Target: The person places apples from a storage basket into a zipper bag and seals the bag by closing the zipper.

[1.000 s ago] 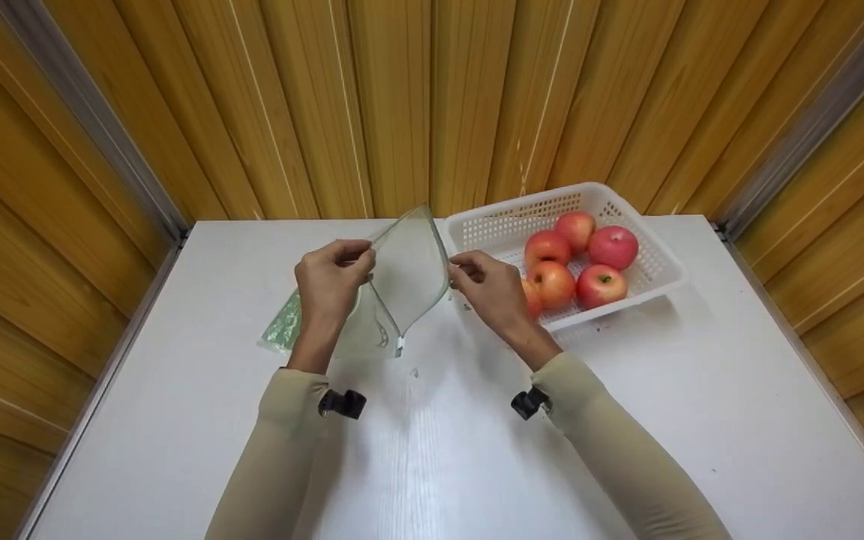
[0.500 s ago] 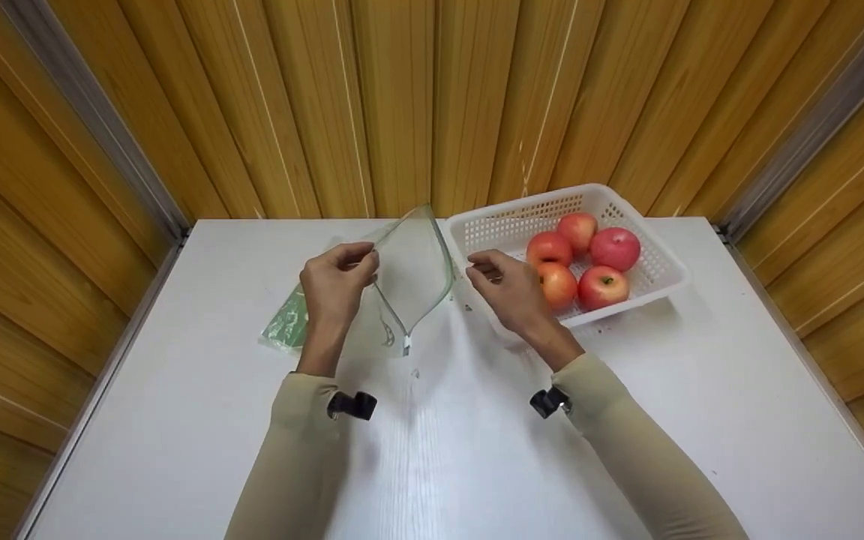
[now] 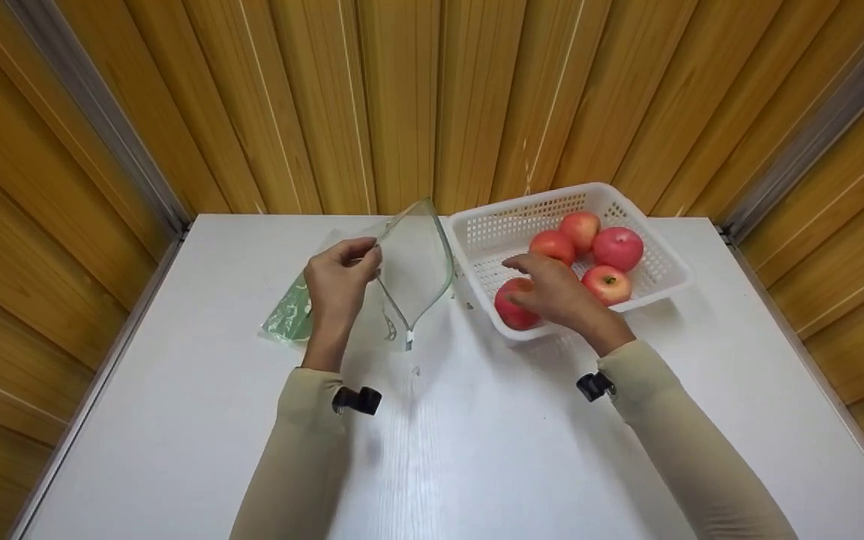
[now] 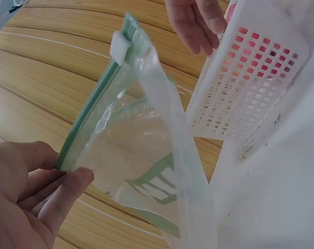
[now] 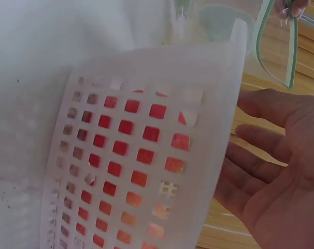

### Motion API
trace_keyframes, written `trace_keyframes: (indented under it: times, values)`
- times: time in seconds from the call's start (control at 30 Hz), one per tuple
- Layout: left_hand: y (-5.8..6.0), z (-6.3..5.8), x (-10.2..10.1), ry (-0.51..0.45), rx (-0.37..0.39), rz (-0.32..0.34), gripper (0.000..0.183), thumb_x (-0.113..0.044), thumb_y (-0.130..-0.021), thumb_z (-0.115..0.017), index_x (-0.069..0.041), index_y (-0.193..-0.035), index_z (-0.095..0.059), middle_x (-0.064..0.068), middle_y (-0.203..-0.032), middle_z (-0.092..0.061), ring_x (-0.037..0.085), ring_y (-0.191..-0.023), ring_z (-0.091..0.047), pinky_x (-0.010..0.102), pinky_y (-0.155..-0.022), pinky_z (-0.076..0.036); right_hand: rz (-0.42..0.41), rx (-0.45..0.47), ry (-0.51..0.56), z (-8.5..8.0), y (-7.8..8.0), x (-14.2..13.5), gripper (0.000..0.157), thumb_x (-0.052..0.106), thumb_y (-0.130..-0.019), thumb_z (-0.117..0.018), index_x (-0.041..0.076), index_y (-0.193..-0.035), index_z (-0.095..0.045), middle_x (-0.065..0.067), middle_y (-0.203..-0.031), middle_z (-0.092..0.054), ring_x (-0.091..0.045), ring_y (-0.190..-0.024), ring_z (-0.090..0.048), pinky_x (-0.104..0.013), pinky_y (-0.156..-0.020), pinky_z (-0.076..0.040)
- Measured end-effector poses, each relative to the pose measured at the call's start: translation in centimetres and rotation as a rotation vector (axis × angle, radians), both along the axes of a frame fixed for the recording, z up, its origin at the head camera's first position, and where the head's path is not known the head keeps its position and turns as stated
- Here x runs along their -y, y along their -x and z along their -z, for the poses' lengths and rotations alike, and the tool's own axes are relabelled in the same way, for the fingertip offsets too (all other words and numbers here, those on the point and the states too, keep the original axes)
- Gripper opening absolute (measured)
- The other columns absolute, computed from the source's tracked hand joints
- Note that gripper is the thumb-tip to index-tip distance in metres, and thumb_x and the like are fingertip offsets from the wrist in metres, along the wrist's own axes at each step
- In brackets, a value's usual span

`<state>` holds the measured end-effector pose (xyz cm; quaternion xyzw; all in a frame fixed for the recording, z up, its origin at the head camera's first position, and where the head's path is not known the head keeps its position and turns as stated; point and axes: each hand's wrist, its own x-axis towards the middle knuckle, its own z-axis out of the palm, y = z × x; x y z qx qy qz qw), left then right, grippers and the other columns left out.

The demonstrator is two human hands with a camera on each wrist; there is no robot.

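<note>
Right hand [image 3: 552, 292] gone from bag since earlier frame; now fingers spread, palm down over red apple [image 3: 513, 309] at near-left corner of white perforated plastic basket [image 3: 657, 259], back-right of tabletop [image 3: 439, 450]. Left hand [image 3: 338, 281] pinches clear green-edged zip bag [image 3: 409, 270] upright near tabletop back edge; long zip edge runs near-far, slider end toward person.

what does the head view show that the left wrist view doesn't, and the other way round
Only the head view shows the apples themselves, the white table and both sleeves. Only the left wrist view shows, close up, the left hand pinching the bag's green zip edge and the white slider. Both show the clear zip bag, the white basket and the open right hand.
</note>
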<state>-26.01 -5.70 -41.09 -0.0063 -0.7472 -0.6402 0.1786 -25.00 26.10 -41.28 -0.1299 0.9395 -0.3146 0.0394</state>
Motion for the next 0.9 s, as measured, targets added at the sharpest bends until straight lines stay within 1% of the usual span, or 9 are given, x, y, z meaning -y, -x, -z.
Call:
trace_keyframes:
  times: [0.07,0.17,0.27,0.33,0.4,0.53,0.7,0.8,0.9]
  values:
    - [0.1,0.2,-0.1,-0.011,-0.007,0.002,0.016,-0.006,-0.095,-0.078,0.000,-0.110,-0.081,0.008,-0.098,-0.079,0.020,-0.081,-0.076,0.026,-0.073,-0.063,-0.013,0.001,-0.022,0.3,0.0,-0.4,0.057,0.012,-0.095,-0.080,0.001,-0.146,-0.059,-0.016,-0.138,-0.064,-0.033,-0.111,-0.059,-0.046,-0.093,-0.055]
    - [0.3,0.6,-0.3,-0.020,-0.013,0.010,0.017,-0.006,-0.096,-0.077,0.001,-0.111,-0.081,0.009,-0.099,-0.079,0.020,-0.081,-0.076,0.026,-0.072,-0.063,-0.019,-0.016,-0.057,0.9,0.0,-0.8,0.056,0.012,-0.094,-0.081,-0.003,-0.143,-0.061,-0.017,-0.129,-0.067,-0.034,-0.107,-0.058,-0.046,-0.090,-0.052]
    - [0.2,0.9,-0.5,-0.023,-0.006,0.023,0.018,-0.006,-0.096,-0.077,0.001,-0.112,-0.081,0.010,-0.101,-0.079,0.020,-0.082,-0.076,0.026,-0.072,-0.063,-0.014,-0.003,-0.090,1.5,0.0,-1.0,0.059,0.014,-0.092,-0.083,-0.005,-0.143,-0.060,-0.018,-0.125,-0.067,-0.034,-0.109,-0.058,-0.049,-0.093,-0.052]
    - [0.2,0.9,-0.5,-0.020,0.001,0.026,0.017,-0.006,-0.096,-0.077,0.000,-0.112,-0.081,0.009,-0.100,-0.079,0.020,-0.082,-0.075,0.025,-0.073,-0.062,-0.004,0.025,-0.103,1.7,0.0,-1.0,0.063,0.016,-0.092,-0.085,-0.005,-0.145,-0.058,-0.018,-0.127,-0.065,-0.035,-0.113,-0.058,-0.051,-0.098,-0.053]
    - [0.2,0.8,-0.5,-0.020,-0.003,0.027,0.017,-0.006,-0.096,-0.077,0.000,-0.112,-0.081,0.010,-0.100,-0.079,0.020,-0.082,-0.075,0.025,-0.073,-0.062,0.012,0.045,-0.107,1.9,0.1,-1.0,0.066,0.018,-0.091,-0.086,-0.005,-0.146,-0.057,-0.019,-0.132,-0.063,-0.036,-0.118,-0.057,-0.054,-0.103,-0.052]
    - [0.3,0.5,-0.4,-0.018,-0.017,0.018,0.016,-0.005,-0.096,-0.077,0.000,-0.111,-0.081,0.010,-0.099,-0.079,0.020,-0.081,-0.075,0.025,-0.072,-0.062,0.053,0.063,-0.093,2.2,0.3,-0.9,0.067,0.021,-0.092,-0.086,-0.002,-0.146,-0.055,-0.018,-0.137,-0.060,-0.037,-0.124,-0.053,-0.057,-0.108,-0.048]
    - [0.5,0.3,-0.3,-0.025,-0.019,0.012,0.015,-0.005,-0.096,-0.077,0.000,-0.110,-0.082,0.010,-0.098,-0.079,0.021,-0.080,-0.075,0.025,-0.071,-0.062,0.094,0.074,-0.057,2.7,0.5,-0.3,0.066,0.027,-0.094,-0.084,-0.001,-0.144,-0.052,-0.017,-0.137,-0.056,-0.036,-0.120,-0.055,-0.055,-0.106,-0.050]
    - [0.6,0.4,-0.3,-0.034,-0.026,0.005,0.015,-0.004,-0.096,-0.077,0.000,-0.109,-0.082,0.011,-0.097,-0.079,0.021,-0.079,-0.075,0.025,-0.070,-0.062,0.104,0.057,-0.064,3.1,0.7,0.2,0.062,0.026,-0.095,-0.081,-0.002,-0.141,-0.051,-0.019,-0.134,-0.057,-0.037,-0.116,-0.057,-0.054,-0.104,-0.051]
    - [0.7,0.5,-0.3,-0.040,-0.035,0.001,0.014,-0.004,-0.095,-0.077,0.002,-0.107,-0.082,0.012,-0.094,-0.079,0.021,-0.077,-0.075,0.024,-0.069,-0.062,0.124,0.053,-0.083,3.2,0.8,0.6,0.060,0.025,-0.095,-0.079,-0.002,-0.140,-0.050,-0.019,-0.133,-0.057,-0.037,-0.116,-0.057,-0.055,-0.104,-0.052]
